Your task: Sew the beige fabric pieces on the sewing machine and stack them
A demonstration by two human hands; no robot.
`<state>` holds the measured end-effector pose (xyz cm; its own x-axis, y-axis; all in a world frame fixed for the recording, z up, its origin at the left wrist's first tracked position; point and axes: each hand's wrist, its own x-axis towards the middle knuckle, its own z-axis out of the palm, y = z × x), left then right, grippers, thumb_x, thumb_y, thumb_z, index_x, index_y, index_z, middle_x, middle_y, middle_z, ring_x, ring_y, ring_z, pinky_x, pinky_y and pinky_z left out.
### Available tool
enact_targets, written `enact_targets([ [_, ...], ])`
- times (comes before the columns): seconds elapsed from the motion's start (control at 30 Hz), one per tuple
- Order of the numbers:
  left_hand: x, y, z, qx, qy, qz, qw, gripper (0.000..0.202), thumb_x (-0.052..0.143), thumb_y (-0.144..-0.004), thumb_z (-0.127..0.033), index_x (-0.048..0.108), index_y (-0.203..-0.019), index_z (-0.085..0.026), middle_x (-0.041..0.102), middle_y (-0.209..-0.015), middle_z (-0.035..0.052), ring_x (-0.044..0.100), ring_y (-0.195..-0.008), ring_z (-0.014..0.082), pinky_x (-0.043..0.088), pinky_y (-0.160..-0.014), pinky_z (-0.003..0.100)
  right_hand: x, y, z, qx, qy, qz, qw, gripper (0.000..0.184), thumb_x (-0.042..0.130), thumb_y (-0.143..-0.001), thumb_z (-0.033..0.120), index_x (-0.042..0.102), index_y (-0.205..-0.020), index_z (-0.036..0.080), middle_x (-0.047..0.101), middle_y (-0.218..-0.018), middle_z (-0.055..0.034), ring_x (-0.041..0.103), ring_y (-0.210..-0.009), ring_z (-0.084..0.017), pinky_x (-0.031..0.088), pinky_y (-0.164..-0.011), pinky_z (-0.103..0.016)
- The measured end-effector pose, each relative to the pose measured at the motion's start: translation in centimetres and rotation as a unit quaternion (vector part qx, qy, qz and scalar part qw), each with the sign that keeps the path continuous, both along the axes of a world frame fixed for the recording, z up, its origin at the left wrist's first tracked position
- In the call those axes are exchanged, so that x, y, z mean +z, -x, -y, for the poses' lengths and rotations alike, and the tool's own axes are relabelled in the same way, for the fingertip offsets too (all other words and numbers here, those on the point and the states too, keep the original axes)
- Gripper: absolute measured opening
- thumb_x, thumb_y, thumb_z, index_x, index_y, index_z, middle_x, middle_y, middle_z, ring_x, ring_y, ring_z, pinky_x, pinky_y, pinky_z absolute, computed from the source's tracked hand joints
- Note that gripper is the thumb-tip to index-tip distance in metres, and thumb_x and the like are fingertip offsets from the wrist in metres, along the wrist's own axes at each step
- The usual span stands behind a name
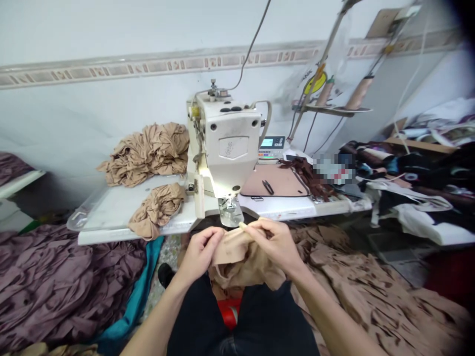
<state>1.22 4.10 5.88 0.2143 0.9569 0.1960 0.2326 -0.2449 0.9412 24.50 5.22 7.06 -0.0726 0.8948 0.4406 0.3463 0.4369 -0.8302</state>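
Observation:
Just in front of the sewing machine (232, 143), a beige garment (256, 269) hangs over my lap between both hands. With thumb and fingers, my left hand (203, 249) pinches the left end of its edge band. My right hand (273, 242) is closed on the same band further right, thumb and forefinger pressed together near the machine's front. The band lies stretched and partly folded between them. The metal sewing bed (230, 211) is a little beyond my fingertips, and the cloth appears apart from it.
Tan cloth piles (152, 153) lie on the table left of the machine. Black thread snips (267, 187) rest on a pink mat (276, 178) at right, beside dark brown strips (315, 178). Purple garments (67, 287) and brown garments (371, 291) are heaped on either side of me. Thread cones (359, 93) stand upper right.

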Motion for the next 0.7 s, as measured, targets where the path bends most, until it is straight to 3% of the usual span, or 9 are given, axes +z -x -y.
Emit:
enact_targets([
  [0.13,0.4,-0.1,-1.3,0.025,0.008,-0.005,1.0,0.033,0.062,-0.102,-0.044,0.076,-0.093,-0.016,0.075,-0.089,0.0044,0.065,-0.081,0.0181,0.048,-0.072,0.025,-0.6,-0.1,-1.7,0.004,0.055,-0.048,0.997,0.029,0.073,-0.093,0.04,0.08,-0.078,0.017,0.071,-0.069,-0.0026,0.062,-0.067,-0.019,0.047,-0.065,-0.028],
  [0.3,1.0,-0.9,-2.9,0.099,0.031,0.012,0.994,0.034,0.07,-0.093,-0.049,0.065,-0.08,-0.018,0.054,-0.064,-0.0036,0.047,-0.056,0.0117,0.033,-0.053,0.022,-1.1,0.1,-3.1,0.001,0.091,-0.087,0.992,0.041,0.073,-0.091,0.051,0.078,-0.073,0.015,0.068,-0.066,-0.0026,0.059,-0.064,-0.019,0.046,-0.062,-0.028],
  [0.47,1.3,-1.5,-4.4,0.139,0.02,0.044,0.989,0.028,0.075,-0.088,-0.044,0.059,-0.088,-0.021,0.044,-0.062,-0.0077,0.042,-0.053,0.0114,0.032,-0.053,0.023,-1.5,0.2,-4.4,-0.009,0.089,-0.102,0.991,0.046,0.074,-0.09,0.057,0.076,-0.072,0.015,0.066,-0.066,-0.0025,0.056,-0.066,-0.019,0.045,-0.062,-0.029],
  [0.7,1.1,-2.4,-5.7,0.125,0.008,0.083,0.989,0.03,0.073,-0.09,-0.044,0.055,-0.097,-0.021,0.036,-0.062,-0.0106,0.038,-0.054,0.0105,0.03,-0.054,0.021,-1.9,-0.2,-6.0,-0.01,0.08,-0.12,0.99,0.046,0.075,-0.089,0.056,0.076,-0.073,0.014,0.069,-0.071,-0.004,0.059,-0.07,-0.02,0.046,-0.066,-0.03],
])
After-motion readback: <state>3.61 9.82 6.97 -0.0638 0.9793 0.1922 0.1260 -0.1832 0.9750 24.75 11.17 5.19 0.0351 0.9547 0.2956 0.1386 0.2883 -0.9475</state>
